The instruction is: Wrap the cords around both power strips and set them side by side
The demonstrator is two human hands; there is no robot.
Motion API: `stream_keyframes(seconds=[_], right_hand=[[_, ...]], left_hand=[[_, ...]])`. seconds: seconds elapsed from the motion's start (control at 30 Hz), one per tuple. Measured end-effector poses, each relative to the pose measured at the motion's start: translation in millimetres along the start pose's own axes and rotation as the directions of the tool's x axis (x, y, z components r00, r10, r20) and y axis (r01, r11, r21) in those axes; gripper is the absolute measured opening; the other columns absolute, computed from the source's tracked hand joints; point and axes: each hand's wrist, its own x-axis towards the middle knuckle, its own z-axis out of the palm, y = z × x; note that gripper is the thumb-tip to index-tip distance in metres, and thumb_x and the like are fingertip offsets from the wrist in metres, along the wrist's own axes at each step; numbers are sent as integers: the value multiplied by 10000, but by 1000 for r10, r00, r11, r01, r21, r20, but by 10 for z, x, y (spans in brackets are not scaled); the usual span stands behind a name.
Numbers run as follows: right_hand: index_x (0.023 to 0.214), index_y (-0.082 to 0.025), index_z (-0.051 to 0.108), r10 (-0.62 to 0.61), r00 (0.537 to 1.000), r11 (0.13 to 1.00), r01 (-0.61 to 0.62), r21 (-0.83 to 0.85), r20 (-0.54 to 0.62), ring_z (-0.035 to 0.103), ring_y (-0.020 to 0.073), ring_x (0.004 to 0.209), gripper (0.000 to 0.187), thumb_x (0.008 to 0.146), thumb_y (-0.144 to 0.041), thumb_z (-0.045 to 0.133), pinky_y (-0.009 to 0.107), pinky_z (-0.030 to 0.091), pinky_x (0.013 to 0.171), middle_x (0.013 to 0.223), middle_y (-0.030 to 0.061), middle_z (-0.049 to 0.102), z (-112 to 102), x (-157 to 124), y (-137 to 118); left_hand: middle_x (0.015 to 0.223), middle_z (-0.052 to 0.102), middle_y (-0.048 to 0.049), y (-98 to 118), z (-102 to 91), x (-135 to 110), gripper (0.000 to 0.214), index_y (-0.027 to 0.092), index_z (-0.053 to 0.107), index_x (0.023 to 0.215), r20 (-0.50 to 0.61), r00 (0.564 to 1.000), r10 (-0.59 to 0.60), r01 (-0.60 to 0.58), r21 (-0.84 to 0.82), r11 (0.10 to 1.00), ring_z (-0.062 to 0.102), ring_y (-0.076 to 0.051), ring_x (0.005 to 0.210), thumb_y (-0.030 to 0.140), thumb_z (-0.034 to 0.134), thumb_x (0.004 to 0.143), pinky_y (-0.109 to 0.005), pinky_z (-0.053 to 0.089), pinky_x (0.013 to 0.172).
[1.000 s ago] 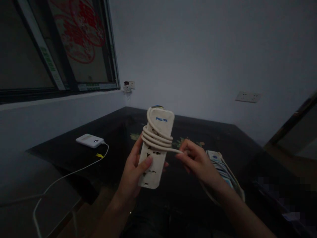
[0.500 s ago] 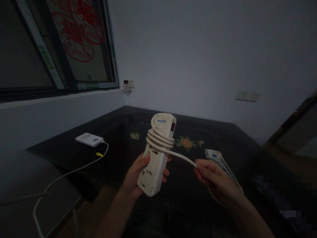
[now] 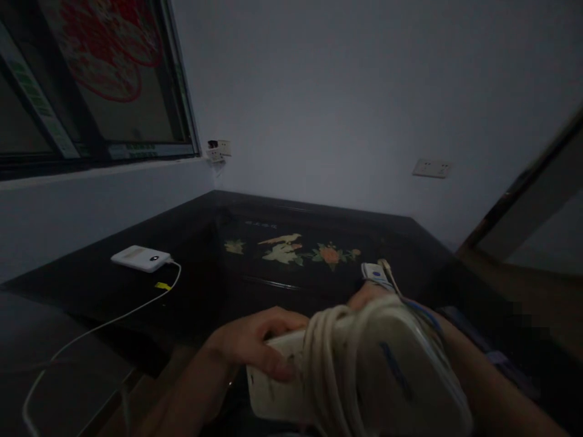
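A white power strip [image 3: 387, 376] with its cord [image 3: 325, 358] wound around its middle lies on its side close under the camera. My left hand [image 3: 252, 343] grips the strip's left end, fingers curled over its top edge. My right hand [image 3: 364, 295] is mostly hidden behind the strip; only a bit of it shows above the strip, and its fingers cannot be seen. My right forearm runs off to the lower right.
A black table [image 3: 204, 267] with a flower inlay fills the corner. A white power bank [image 3: 141, 258] with a white cable [image 3: 113, 318] lies at its left. A second power strip [image 3: 376, 274] lies behind my right hand. Wall sockets [image 3: 430, 167] sit on the back wall.
The power strip has swung from upright in my left hand to lying sideways near the camera. My right hand, earlier pulling the cord end to the right, has gone behind the strip.
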Motion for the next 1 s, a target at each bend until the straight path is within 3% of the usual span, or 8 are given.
stream_keyframes(seconds=[0.1,0.17,0.3,0.43,0.6,0.73,0.87,1.0], right_hand=[[530,-150,525,137,988,986,-129,-110,76,390,64,464,349,620,-377,775,189,250,436,479,-72,448,-143,-21,-150],[530,-148,540,196,980,942,-181,-283,28,399,61,462,366,581,-386,814,193,229,434,470,-75,448,-204,-53,-293],[580,-155,631,165,972,662,-236,-711,-169,457,84,488,261,667,-347,785,221,252,477,507,-37,522,-224,-129,-640],[634,-168,673,40,932,416,-343,-842,-360,575,157,558,165,705,-291,756,249,302,500,594,30,616,-126,-171,-879],[599,-178,629,-73,881,370,-411,-833,-467,619,181,547,180,761,-230,686,257,358,496,567,45,619,62,-225,-1009],[726,-186,645,-84,876,298,-433,-851,-475,593,144,483,78,797,-182,613,232,287,434,618,46,658,228,-276,-1100],[841,-191,653,-144,871,273,-422,-864,-471,562,128,421,110,788,-153,565,254,151,388,683,56,699,359,-336,-1110],[952,-194,651,-305,844,290,-359,-887,-441,575,160,404,272,747,-103,497,274,166,366,685,56,705,459,-464,-968]], left_hand=[[760,649,-10,158,23,97,433,143,671,944,88,991,-105,62,399,915,553,-112,619,414,775,623,-183,432,553],[738,641,5,256,106,187,363,162,662,929,109,986,-125,33,610,792,559,-109,622,417,734,683,-174,411,548],[773,680,14,368,284,354,209,207,644,944,-3,991,-131,69,861,504,628,-131,666,346,643,789,-185,402,574],[850,712,-30,346,334,449,203,213,651,966,-139,990,36,119,933,341,669,-202,747,343,607,817,-236,410,607],[833,714,-46,266,277,482,210,222,645,1008,-213,952,218,123,923,366,663,-215,706,327,555,850,-261,414,618],[833,707,-49,211,152,511,229,222,645,1012,-289,889,356,127,902,413,655,-218,725,350,550,848,-267,422,644],[902,704,-72,207,49,531,263,201,634,1060,-394,833,388,199,868,455,657,-238,802,336,554,849,-272,426,665],[1045,696,-72,221,44,506,394,204,578,1201,-456,800,390,167,793,585,647,-242,901,366,578,841,-308,456,767]])
